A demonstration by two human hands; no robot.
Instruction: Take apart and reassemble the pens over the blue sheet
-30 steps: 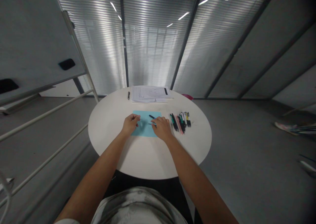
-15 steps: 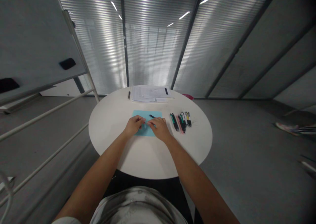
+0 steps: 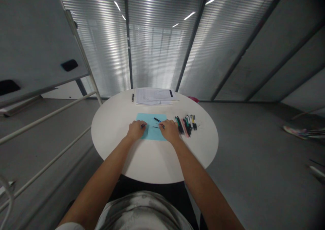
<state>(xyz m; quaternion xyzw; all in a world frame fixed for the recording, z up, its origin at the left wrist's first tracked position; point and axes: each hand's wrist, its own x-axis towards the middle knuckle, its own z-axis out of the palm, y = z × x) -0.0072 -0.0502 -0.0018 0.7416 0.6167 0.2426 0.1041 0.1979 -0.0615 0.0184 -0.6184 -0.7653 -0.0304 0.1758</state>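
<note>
My left hand (image 3: 136, 130) is closed in a pinch over the left part of a light blue sheet (image 3: 152, 135). A short dark pen part (image 3: 143, 125) sticks out at its fingertips. My right hand (image 3: 169, 131) is closed over the right part of the sheet, with a small dark piece at its fingertips, too small to name. Just left of those fingertips is a thin dark stick like a pen refill (image 3: 155, 127); I cannot tell whether they touch it. Beyond the right fingers a dark pen piece (image 3: 157, 119) lies slanted on the sheet.
Several pens (image 3: 186, 125) lie in a group right of the sheet on the round white table (image 3: 157, 165). A stack of papers (image 3: 154, 96) lies at the far edge, with a dark pen (image 3: 132, 97) beside it. A whiteboard on a frame (image 3: 38, 37) stands at the left.
My hands were close together over the middle of the sheet and have moved apart, left and right. The thin dark stick now shows between them.
</note>
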